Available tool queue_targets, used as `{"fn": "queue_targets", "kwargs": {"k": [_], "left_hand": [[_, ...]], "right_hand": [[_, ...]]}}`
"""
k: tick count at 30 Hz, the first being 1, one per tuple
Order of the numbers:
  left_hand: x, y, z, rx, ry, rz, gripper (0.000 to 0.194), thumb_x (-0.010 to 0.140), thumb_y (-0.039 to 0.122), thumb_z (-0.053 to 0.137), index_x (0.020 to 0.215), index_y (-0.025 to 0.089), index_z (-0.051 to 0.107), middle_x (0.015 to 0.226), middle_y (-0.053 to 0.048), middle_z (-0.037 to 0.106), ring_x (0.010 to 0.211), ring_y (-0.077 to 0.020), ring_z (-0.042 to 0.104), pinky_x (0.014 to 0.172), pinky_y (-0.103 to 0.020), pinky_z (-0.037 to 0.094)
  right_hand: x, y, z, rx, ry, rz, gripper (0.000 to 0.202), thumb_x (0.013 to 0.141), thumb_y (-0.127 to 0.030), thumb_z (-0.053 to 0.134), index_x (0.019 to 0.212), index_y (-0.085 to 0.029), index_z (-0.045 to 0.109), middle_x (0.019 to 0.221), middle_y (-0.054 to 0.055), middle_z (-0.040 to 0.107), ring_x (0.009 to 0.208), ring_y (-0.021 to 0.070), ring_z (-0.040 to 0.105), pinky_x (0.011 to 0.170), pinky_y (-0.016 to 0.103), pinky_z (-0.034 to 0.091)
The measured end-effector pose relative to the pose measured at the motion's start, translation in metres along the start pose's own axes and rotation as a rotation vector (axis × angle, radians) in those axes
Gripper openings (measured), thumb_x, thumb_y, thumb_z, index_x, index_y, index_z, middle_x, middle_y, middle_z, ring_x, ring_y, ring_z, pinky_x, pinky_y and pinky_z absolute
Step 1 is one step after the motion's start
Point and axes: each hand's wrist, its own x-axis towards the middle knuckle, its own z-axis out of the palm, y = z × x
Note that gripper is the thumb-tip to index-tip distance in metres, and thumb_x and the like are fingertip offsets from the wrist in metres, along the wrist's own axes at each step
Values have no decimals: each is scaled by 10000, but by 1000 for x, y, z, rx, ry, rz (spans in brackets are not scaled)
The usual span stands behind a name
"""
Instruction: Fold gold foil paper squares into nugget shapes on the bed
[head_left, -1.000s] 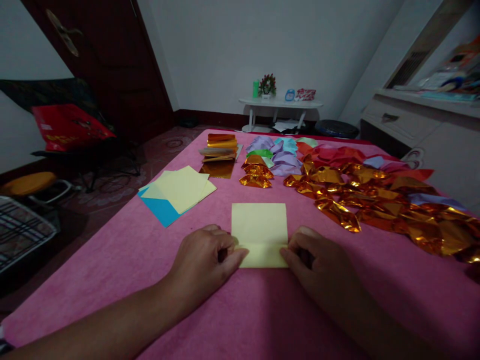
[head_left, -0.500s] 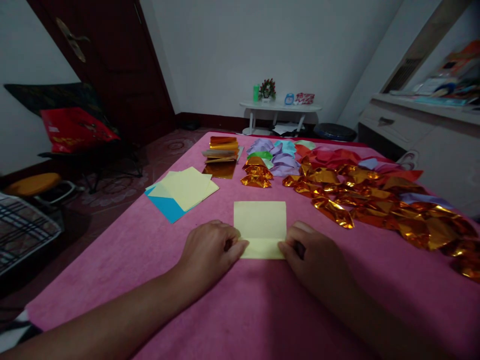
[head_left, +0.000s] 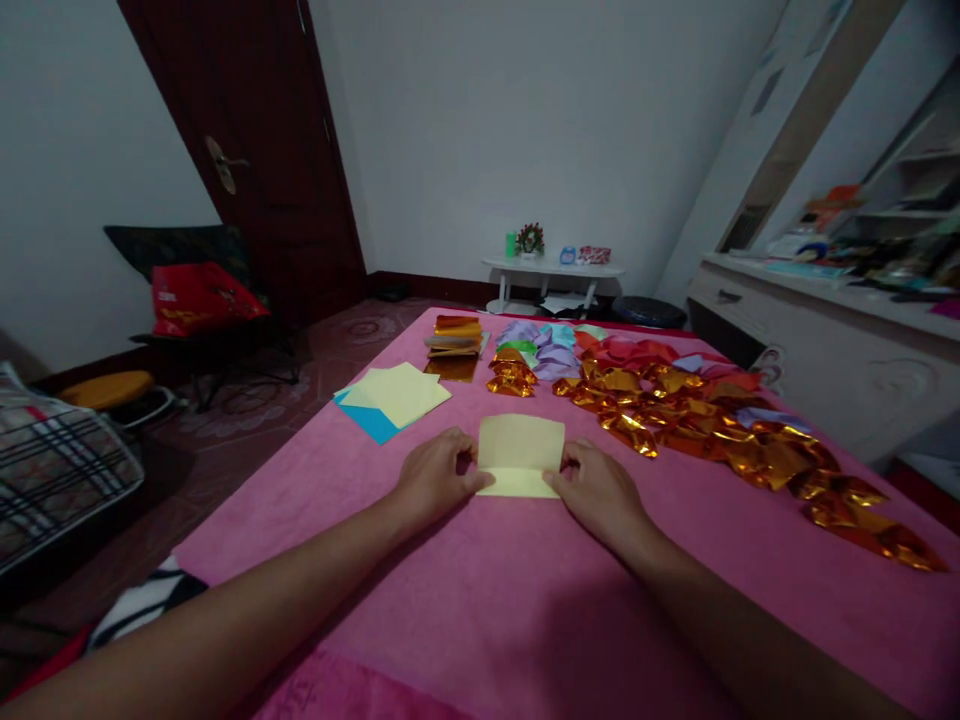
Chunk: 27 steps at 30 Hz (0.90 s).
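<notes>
A pale yellow paper with a crease across its lower part is on the pink-covered table, its upper part tilted up. My left hand grips its left edge, thumb on the lower strip. At the right edge, my right hand pinches it the same way. Loose yellow sheets lie over a blue sheet to the left. Behind them is a stack of gold and orange foil sheets.
Folded gold foil pieces spread over the right side of the table. Purple paper pieces and red ones sit farther back. A chair with a red bag stands left; a drawer cabinet is at right.
The head view has tilted up and shifted, so the table sits lower. The upper part of the yellow paper now stands up more and bends slightly; both hands still grip it.
</notes>
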Motion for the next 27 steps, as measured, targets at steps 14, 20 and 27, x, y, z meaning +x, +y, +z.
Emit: {"fn": "queue_targets", "kwargs": {"k": [14, 20, 27], "left_hand": [[54, 35, 30, -1148, 180, -190, 328, 469, 297, 822, 691, 113, 665, 620, -34, 666, 520, -125, 550, 490, -218, 376], [55, 33, 41, -1110, 195, -139, 366, 511, 325, 811, 763, 75, 721, 745, -88, 714, 598, -171, 597, 560, -258, 426], [51, 36, 39, -1028, 197, -108, 277, 548, 279, 777, 727, 75, 719, 724, -77, 702, 579, -152, 584, 555, -243, 422]], "right_hand": [[52, 21, 31, 933, 386, 38, 252, 660, -395, 671, 731, -195, 535, 637, 1, 623, 606, 178, 584, 544, 262, 439], [45, 18, 25, 1051, 319, 16, 277, 652, -380, 708, 803, -186, 578, 697, 18, 673, 635, 184, 620, 595, 278, 479], [40, 9, 22, 1076, 215, -32, 393, 591, -374, 761, 906, -167, 650, 836, 66, 727, 736, 226, 671, 690, 329, 521]]}}
